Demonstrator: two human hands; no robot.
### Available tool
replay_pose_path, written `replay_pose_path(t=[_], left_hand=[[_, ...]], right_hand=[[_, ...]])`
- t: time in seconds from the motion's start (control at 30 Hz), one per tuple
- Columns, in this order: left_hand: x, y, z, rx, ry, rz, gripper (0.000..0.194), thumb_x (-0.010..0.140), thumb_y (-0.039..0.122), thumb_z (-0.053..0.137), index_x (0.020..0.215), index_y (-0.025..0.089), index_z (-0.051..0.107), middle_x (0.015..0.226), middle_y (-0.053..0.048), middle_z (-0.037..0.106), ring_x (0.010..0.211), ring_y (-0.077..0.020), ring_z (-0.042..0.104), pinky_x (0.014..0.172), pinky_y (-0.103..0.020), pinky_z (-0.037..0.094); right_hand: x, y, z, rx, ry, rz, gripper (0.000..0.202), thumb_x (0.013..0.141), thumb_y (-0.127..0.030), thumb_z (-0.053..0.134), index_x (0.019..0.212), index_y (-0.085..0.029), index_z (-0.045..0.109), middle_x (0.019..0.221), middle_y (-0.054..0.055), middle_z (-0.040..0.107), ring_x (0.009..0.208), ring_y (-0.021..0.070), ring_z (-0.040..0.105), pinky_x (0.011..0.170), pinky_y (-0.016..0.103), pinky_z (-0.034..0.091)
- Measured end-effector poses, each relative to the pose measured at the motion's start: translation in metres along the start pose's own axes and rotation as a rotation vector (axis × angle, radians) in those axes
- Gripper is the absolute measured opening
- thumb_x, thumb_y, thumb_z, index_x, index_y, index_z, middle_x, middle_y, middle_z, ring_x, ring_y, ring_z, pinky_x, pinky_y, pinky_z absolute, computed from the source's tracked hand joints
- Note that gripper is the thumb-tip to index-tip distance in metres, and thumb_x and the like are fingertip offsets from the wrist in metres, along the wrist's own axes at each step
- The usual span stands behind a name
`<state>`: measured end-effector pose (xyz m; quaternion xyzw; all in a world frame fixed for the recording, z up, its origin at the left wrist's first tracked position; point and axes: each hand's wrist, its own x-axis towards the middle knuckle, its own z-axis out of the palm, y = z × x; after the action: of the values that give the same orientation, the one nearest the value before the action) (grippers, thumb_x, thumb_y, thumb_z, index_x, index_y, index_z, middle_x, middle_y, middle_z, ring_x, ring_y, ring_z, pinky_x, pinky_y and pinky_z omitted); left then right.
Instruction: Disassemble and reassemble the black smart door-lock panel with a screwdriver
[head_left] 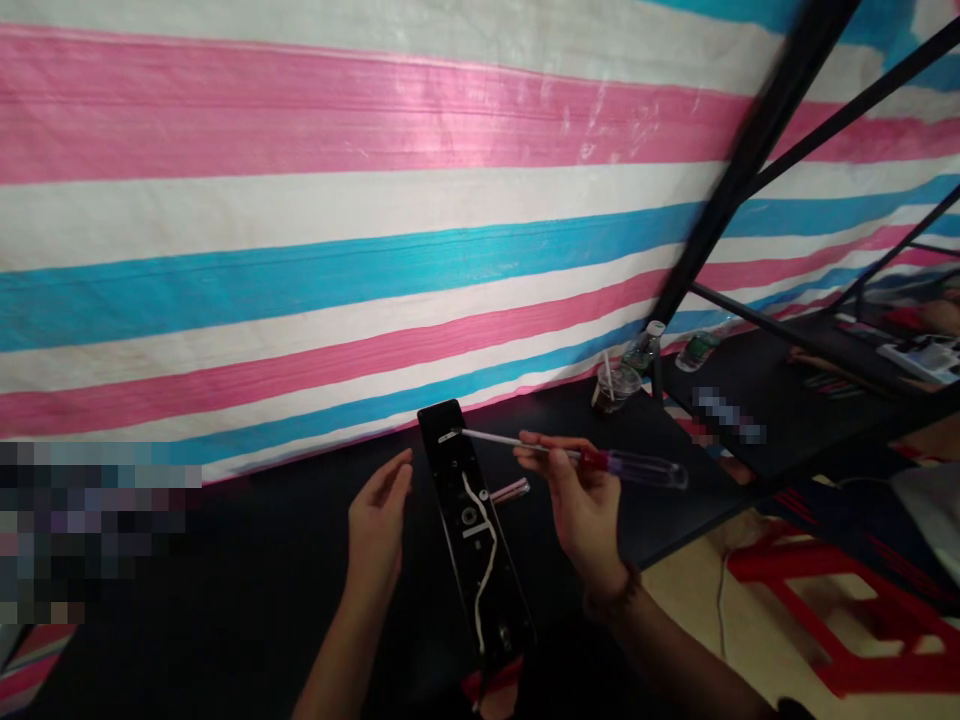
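Note:
A long black panel (480, 570) lies lengthwise on the dark table, with a pale cable (491, 560) running along it and small round and white parts on its face. My right hand (581, 500) holds a screwdriver (645, 470) with a clear purple and red handle. Its thin shaft points left, and the tip is over the upper end of the panel; whether it touches cannot be made out. Left of the panel, my left hand (380, 510) is raised with its fingers close together and nothing visible in them. Beside the panel's right edge lies a small pinkish object (511, 490).
A plastic cup with a straw (615, 385) and a clear bottle (643, 345) stand at the back right of the table. A striped sheet (375, 220) hangs behind. Black metal bars (735, 190) rise at right, above a red stool (840, 610). Another person is partly visible at far right.

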<state>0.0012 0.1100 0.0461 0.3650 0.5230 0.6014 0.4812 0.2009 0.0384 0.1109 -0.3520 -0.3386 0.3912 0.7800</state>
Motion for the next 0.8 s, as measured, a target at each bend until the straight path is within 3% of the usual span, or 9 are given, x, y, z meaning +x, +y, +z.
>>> replay_pose_path(t=[0.07, 0.13, 0.27, 0.43, 0.8], left_hand=[[0.028, -0.014, 0.012, 0.12, 0.059, 0.041, 0.043, 0.081, 0.039, 0.074, 0.116, 0.015, 0.072, 0.123, -0.014, 0.071, 0.115, -0.0268, 0.065, 0.1, -0.041, 0.051], [0.046, -0.025, 0.026, 0.123, 0.021, -0.012, 0.047, 0.085, 0.034, 0.07, 0.127, 0.013, 0.066, 0.121, -0.016, 0.072, 0.11, -0.0266, 0.069, 0.099, -0.042, 0.053], [0.057, -0.041, 0.046, 0.093, -0.041, -0.039, 0.049, 0.089, 0.028, 0.065, 0.136, 0.012, 0.06, 0.114, -0.016, 0.075, 0.098, -0.0259, 0.073, 0.092, -0.042, 0.057], [0.053, -0.054, 0.05, 0.177, 0.036, 0.077, 0.048, 0.091, 0.027, 0.061, 0.136, 0.012, 0.062, 0.12, -0.017, 0.073, 0.107, -0.0284, 0.071, 0.098, -0.043, 0.054], [0.054, -0.058, 0.052, 0.152, 0.034, 0.091, 0.049, 0.091, 0.028, 0.062, 0.137, 0.013, 0.061, 0.129, -0.015, 0.071, 0.117, -0.0277, 0.068, 0.104, -0.042, 0.051]], right_hand=[[0.033, 0.014, 0.004, -0.089, -0.014, -0.049, 0.021, 0.091, -0.04, 0.07, 0.094, -0.019, 0.07, 0.1, 0.009, 0.079, 0.083, 0.0238, 0.078, 0.081, 0.041, 0.065], [0.062, 0.03, 0.01, -0.214, -0.084, -0.058, 0.029, 0.091, -0.047, 0.066, 0.09, -0.018, 0.071, 0.095, 0.01, 0.08, 0.08, 0.0245, 0.078, 0.081, 0.041, 0.065], [0.095, 0.058, 0.018, -0.387, -0.169, -0.061, 0.04, 0.092, -0.055, 0.059, 0.09, -0.018, 0.071, 0.095, 0.012, 0.08, 0.082, 0.026, 0.079, 0.08, 0.039, 0.064], [0.104, 0.072, 0.02, -0.535, -0.211, -0.073, 0.043, 0.096, -0.057, 0.053, 0.094, -0.018, 0.072, 0.088, 0.011, 0.08, 0.079, 0.0248, 0.079, 0.079, 0.037, 0.063], [0.114, 0.088, 0.016, -0.646, -0.246, -0.116, 0.042, 0.098, -0.055, 0.05, 0.094, -0.019, 0.071, 0.088, 0.011, 0.08, 0.079, 0.0244, 0.079, 0.079, 0.037, 0.062]])
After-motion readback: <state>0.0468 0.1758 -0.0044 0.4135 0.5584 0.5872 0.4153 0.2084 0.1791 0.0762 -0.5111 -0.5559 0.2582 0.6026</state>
